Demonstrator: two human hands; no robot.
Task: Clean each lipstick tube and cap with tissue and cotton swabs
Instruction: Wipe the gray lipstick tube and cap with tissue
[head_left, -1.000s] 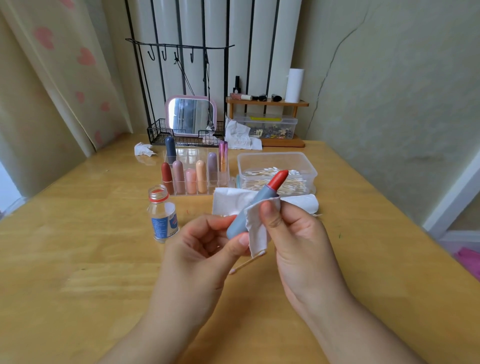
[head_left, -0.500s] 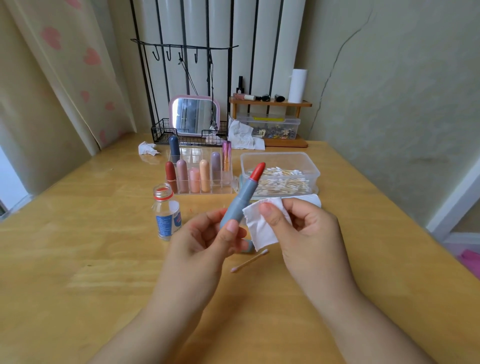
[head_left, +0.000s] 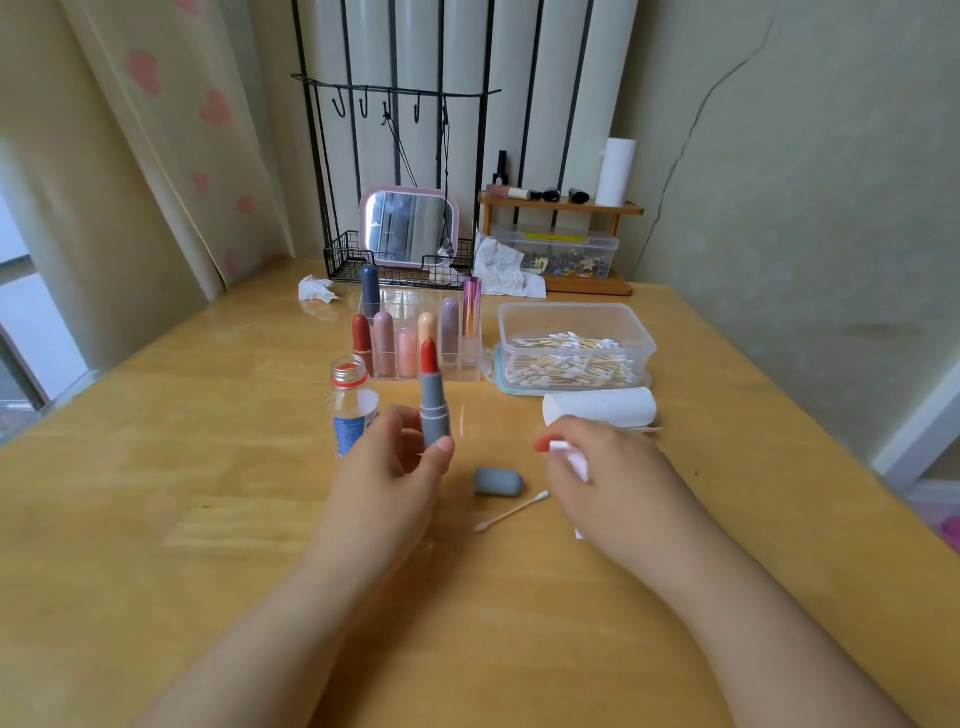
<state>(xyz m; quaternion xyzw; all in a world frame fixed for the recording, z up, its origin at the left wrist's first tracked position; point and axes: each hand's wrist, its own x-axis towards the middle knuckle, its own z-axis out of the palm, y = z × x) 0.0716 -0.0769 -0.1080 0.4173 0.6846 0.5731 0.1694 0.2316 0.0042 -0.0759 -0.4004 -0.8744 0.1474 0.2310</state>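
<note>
Left hand (head_left: 395, 467) now holds the grey lipstick tube (head_left: 434, 410) upright; right hand (head_left: 587, 467), gripping the tissue (head_left: 571, 457), has drawn away, wiping apparently done.

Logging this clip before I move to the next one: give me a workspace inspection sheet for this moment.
Surface: wooden table, glossy.
Job's things: grey lipstick tube upright, red stick extended; grey cap lying on the table; used cotton swab beside it; folded tissue stack; tub of cotton swabs; clear organiser with capped lipsticks.
Clutter: open small bottle; crumpled tissue at the far edge.
Grippers: left hand holds the tube; right hand grips a tissue piece, blurred.
Cables: nothing seen.
Surroundings: pink mirror in a wire rack, wooden shelf, heart-print curtain, cracked wall.
</note>
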